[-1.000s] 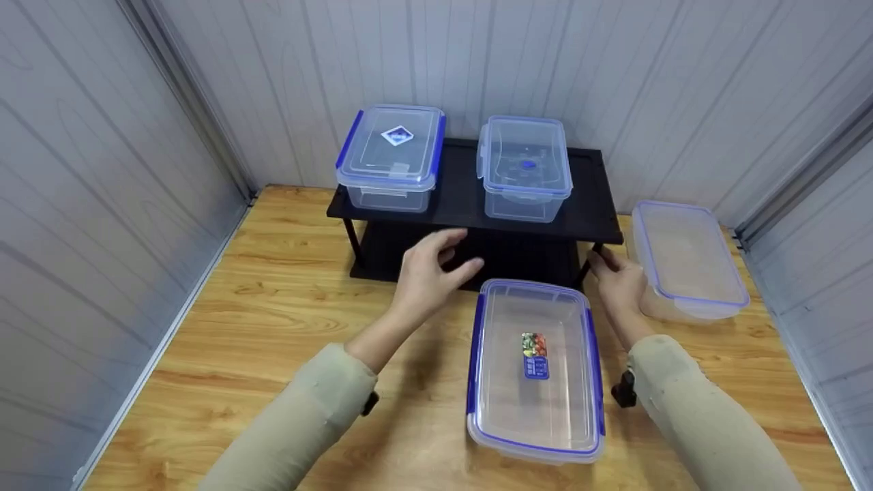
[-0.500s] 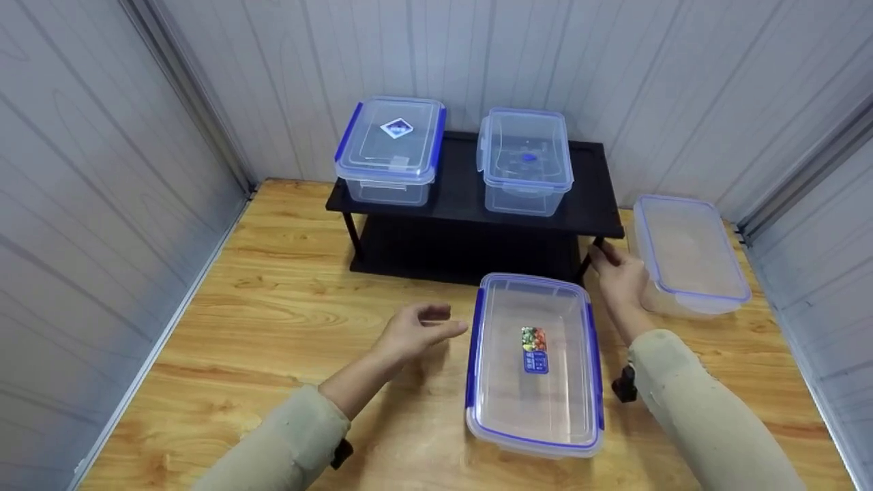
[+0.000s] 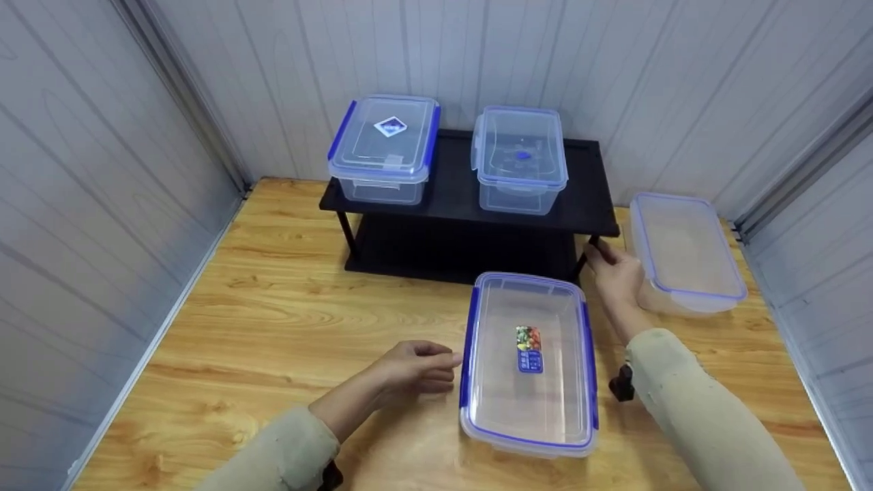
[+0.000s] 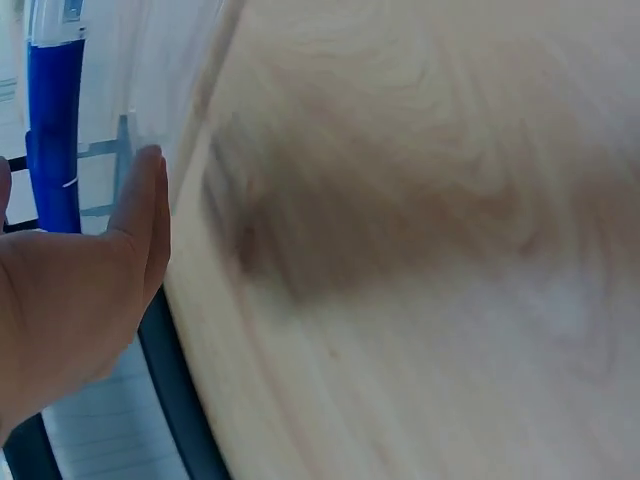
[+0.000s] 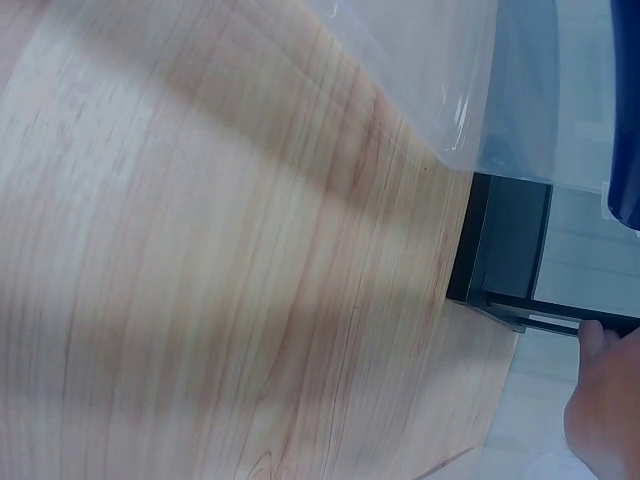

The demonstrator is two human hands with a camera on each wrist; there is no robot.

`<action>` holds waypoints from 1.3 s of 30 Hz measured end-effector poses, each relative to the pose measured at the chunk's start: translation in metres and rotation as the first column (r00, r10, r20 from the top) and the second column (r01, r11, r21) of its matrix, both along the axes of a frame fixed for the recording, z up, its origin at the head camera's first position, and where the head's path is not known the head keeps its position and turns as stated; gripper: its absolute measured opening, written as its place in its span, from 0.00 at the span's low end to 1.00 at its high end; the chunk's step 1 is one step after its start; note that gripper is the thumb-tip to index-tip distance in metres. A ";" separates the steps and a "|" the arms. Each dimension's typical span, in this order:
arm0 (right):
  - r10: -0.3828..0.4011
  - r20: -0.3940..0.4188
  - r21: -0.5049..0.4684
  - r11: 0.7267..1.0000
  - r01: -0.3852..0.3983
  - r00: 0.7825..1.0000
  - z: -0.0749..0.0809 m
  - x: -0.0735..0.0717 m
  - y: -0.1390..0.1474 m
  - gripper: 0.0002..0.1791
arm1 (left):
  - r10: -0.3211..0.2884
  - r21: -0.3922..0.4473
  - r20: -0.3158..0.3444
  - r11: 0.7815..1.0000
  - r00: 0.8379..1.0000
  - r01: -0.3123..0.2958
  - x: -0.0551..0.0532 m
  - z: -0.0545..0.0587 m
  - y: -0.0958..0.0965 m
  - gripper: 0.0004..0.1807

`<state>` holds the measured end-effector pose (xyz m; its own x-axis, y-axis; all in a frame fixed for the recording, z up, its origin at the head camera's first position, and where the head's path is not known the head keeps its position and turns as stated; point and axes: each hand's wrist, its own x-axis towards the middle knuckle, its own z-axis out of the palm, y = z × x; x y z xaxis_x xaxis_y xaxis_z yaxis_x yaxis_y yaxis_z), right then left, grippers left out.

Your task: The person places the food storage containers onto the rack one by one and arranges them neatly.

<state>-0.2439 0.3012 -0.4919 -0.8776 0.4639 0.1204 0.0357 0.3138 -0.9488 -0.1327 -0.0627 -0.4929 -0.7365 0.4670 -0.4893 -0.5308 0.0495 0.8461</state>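
A clear lidded food container (image 3: 528, 406) with blue side clips and a picture label lies on the wooden table. Beside its left clip is my left hand (image 3: 416, 368), thumb tip at the clip's edge. Its fingers look fairly straight in the left wrist view, next to the blue clip (image 4: 55, 130); contact is unclear. Behind the container stands a black two-tier rack (image 3: 453, 181). My right hand (image 3: 617, 276) grips the rack's front right leg, fingertips at the post. Part of that hand (image 5: 605, 405) shows at the right wrist view's edge; some fingers are hidden.
Two clear containers with blue-edged lids, one left (image 3: 385, 146) and one right (image 3: 520, 153), sit on the rack's top tier. Another clear container (image 3: 692, 249) lies right of the rack, near my right hand. Pale panelled walls (image 3: 273, 88) enclose the table.
My left hand has come down from in front of the rack to the front container's left side. The right hand has stayed at the rack leg. The containers keep their places.
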 end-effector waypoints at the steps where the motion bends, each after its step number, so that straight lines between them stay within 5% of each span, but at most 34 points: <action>1: 0.001 -0.001 0.003 1.000 -0.001 1.000 0.000 0.000 0.000 0.17 | -0.005 0.008 0.022 1.000 1.000 0.004 0.001 -0.002 0.000 0.40; 14: -0.004 0.051 0.077 0.997 0.000 0.999 0.002 0.001 0.001 0.19 | -0.076 0.146 0.137 0.988 0.988 0.055 0.017 -0.013 0.005 0.25; 23: -0.010 0.079 0.124 0.992 0.000 0.997 0.000 0.002 0.004 0.19 | -0.035 0.167 0.178 0.986 0.983 0.005 0.019 -0.017 0.011 0.26; 39: 0.025 0.079 0.003 1.000 -0.025 0.997 0.001 0.001 0.002 0.21 | 0.027 0.188 0.178 0.980 0.984 -0.061 0.022 -0.020 0.011 0.27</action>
